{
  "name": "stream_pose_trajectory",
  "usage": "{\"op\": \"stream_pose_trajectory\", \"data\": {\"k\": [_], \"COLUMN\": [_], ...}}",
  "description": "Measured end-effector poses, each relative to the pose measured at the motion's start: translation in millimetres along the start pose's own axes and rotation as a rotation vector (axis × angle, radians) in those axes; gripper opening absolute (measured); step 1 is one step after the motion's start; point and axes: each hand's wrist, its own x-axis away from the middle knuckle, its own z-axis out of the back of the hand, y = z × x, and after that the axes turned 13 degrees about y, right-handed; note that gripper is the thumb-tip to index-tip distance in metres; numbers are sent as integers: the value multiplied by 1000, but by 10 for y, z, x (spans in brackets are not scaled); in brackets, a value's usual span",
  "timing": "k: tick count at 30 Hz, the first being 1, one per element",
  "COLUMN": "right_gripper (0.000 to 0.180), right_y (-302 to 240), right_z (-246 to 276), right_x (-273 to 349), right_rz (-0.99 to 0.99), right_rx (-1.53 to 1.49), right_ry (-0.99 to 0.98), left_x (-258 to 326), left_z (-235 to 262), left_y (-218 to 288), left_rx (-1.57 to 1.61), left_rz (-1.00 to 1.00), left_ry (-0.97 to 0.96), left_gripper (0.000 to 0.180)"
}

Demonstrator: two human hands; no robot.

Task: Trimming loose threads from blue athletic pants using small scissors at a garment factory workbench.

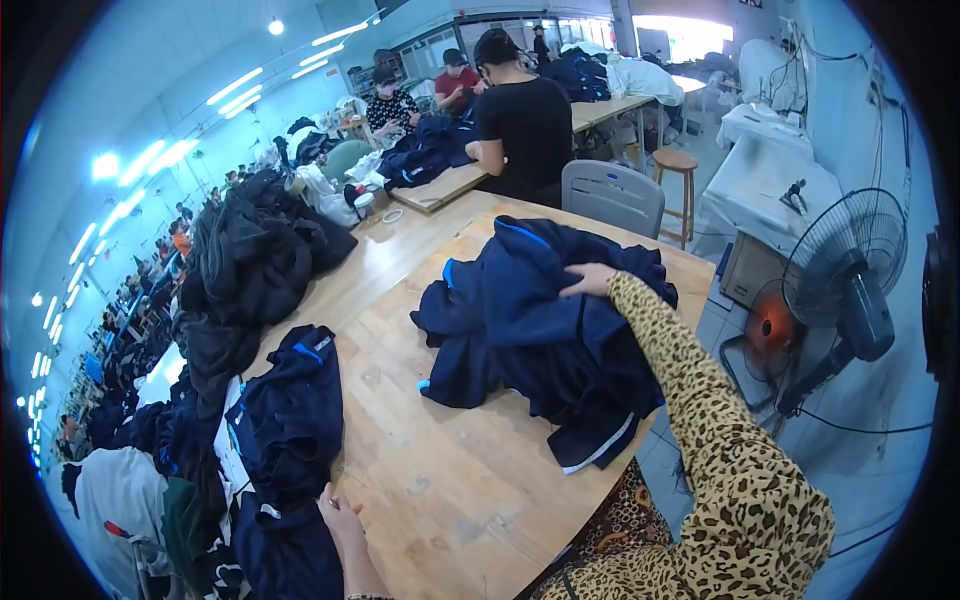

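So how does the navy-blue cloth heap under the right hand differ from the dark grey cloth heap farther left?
The navy-blue cloth heap shows bright blue trim and a white strip; the dark grey cloth heap looks plain. The bare right hand rests on the navy heap; no visible hand touches the grey one. Both are crumpled fabric.

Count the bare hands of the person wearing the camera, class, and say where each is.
2. The left hand is beside dark navy fabric garments at the left edge of the pale wooden table; the right hand is on a rumpled navy fabric heap. Neither is hidden.
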Motion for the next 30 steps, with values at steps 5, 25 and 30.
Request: {"op": "stream_pose_trajectory", "data": {"k": [5,25,30], "right_gripper": [91,80,71], "right_y": [-397,-595,-1263], "right_z": [-137,-9,76], "right_x": [205,908,1771], "right_rz": [133,73,483], "right_rx": [38,173,113], "right_ry": [-70,275,530], "left_x": [79,985,1035], "left_z": [12,-492,307], "left_y": [483,1135,1121], "left_rx": [-96,508,848], "left_rz": [165,502,601], "left_ry": [-259,-749,-484], "left_gripper": [31,5,3]}}
